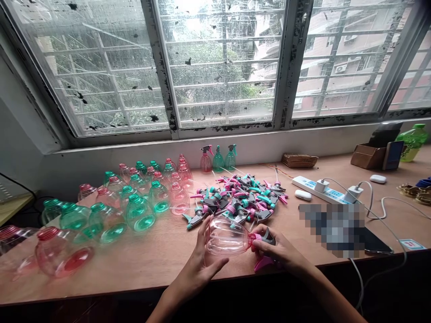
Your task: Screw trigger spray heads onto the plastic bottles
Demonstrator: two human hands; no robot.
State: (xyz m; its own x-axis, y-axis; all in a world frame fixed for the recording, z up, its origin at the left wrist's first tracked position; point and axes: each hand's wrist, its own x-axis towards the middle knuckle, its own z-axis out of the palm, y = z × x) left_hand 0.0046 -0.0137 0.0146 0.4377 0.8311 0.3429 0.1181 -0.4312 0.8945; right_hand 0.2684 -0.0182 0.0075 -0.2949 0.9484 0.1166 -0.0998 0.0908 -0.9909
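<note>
A clear pink spray bottle [226, 237] lies on its side in the air above the table's front edge, its neck to the right. My left hand [201, 261] cups its base, fingers behind it and thumb held below. At the neck, my right hand [281, 246] grips a grey and pink trigger sprayer [266, 237], whose collar sits against the bottle's mouth. Whether the collar is threaded on tightly cannot be seen. Just beyond the bottle is a heap of loose trigger sprayers [240, 197] in pink, teal and grey.
Several open pink and green bottles [140, 213] stand on the left of the wooden table [144, 264]. Three bottles with sprayers [218, 159] are by the wall. On the right are a power strip [330, 192] with cables, a phone [377, 242] and a cardboard box [367, 156].
</note>
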